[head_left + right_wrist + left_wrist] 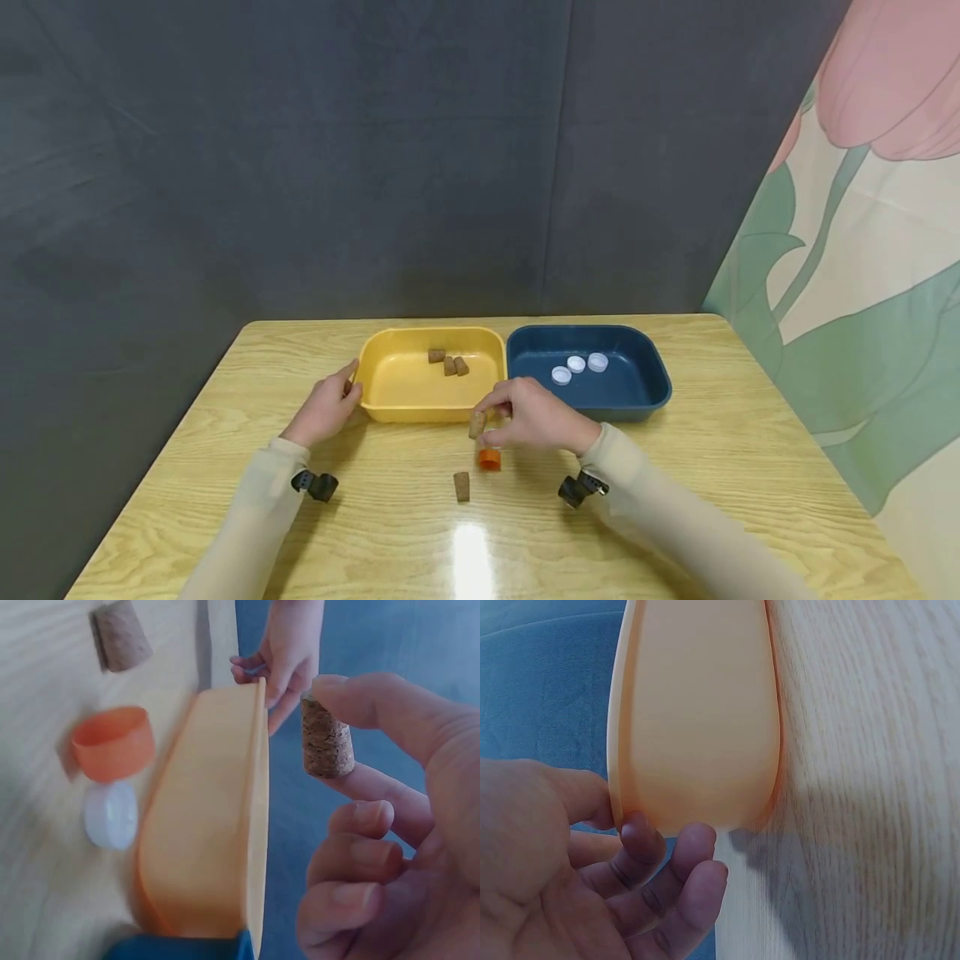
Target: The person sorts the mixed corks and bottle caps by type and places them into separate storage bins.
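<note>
Our right fingers (pixel 382 697) pinch a brown tapered cork stopper (pixel 328 742), likely light and firm, by its ends; our left fingers (pixel 637 844) grip an oblong yellow plastic tray (pixel 420 414).

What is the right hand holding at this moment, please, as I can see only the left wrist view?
Observer: The right hand is pinching a cork.
Operator: Thank you; could you tell me what lies inside the yellow tray that the left hand is touching?
Observer: Three small corks lie on its floor.
Operator: That helps; is there another tray close by, please?
Observer: Yes, a blue tray stands just to the right of the yellow one.
</note>
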`<state>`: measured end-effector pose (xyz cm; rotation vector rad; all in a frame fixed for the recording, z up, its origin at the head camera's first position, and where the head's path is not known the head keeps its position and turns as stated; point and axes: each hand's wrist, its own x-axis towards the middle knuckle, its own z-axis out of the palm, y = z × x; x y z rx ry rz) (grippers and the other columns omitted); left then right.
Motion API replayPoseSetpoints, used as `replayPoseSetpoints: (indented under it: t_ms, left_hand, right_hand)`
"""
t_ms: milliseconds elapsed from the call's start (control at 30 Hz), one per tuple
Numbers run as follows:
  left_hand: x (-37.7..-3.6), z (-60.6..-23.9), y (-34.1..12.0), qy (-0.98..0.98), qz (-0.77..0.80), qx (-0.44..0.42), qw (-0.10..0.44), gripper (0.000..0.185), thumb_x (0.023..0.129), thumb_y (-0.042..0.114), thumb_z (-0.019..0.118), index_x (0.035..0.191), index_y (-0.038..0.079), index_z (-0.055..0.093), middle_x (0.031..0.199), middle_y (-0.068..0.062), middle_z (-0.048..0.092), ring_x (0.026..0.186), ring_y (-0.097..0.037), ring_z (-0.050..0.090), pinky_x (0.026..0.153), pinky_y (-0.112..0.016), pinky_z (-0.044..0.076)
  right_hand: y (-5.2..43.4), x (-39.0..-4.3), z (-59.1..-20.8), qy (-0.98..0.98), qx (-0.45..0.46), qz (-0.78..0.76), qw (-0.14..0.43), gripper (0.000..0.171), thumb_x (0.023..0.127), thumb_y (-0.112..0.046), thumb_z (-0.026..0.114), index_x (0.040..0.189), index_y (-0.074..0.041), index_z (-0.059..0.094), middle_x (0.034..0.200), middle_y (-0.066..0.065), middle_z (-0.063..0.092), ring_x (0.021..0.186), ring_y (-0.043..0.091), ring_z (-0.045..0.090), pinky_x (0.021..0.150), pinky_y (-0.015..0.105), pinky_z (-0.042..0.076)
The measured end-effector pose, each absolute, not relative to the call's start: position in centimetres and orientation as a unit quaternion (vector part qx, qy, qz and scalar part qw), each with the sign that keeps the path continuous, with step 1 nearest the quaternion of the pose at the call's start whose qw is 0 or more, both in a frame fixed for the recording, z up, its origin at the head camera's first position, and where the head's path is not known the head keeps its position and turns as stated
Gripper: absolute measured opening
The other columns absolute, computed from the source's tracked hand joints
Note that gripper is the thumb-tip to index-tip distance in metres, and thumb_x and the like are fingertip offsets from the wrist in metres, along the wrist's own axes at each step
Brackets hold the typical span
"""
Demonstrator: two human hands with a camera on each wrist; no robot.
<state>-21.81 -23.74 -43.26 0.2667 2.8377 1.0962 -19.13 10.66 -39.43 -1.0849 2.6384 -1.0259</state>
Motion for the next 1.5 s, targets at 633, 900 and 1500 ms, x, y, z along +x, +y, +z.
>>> replayPoseSetpoints:
  t_ms: [633,900,1500]
  left_hand:
    - [-21.8,-43.3,-23.7,0.926,0.365,0.091,0.041,0.056,0.107,0.012,0.042,0.154,-0.011,0.02,0.069,-0.015,0.057,0.052,-0.016,0.045,0.047,-0.027,0.038]
    - [-21.7,-43.3,-23.6,0.924,0.368,0.093,0.048,0.057,0.107,0.014,0.041,0.155,-0.009,0.02,0.066,-0.014,0.057,0.049,-0.015,0.043,0.046,-0.027,0.038]
    - [-21.7,-43.3,-23.7,0.929,0.357,0.088,0.045,0.057,0.107,0.012,0.041,0.155,-0.01,0.02,0.073,-0.017,0.058,0.054,-0.016,0.047,0.049,-0.027,0.04]
  right_hand:
    - [7.2,-24.0,-37.7,0.873,-0.344,-0.335,0.082,0.028,0.082,-0.023,0.083,0.106,-0.011,0.076,0.059,-0.003,0.037,0.054,0.01,0.032,0.057,0.026,0.027]
    - [5.7,-26.5,-37.4,0.884,-0.331,-0.315,0.098,0.03,0.083,-0.024,0.083,0.109,-0.01,0.074,0.06,-0.004,0.045,0.053,0.009,0.036,0.057,0.025,0.032]
    - [2.7,-31.0,-38.1,0.905,-0.28,-0.278,0.157,0.03,0.085,-0.02,0.081,0.111,-0.009,0.073,0.088,0.004,0.071,0.069,0.024,0.066,0.06,0.025,0.05]
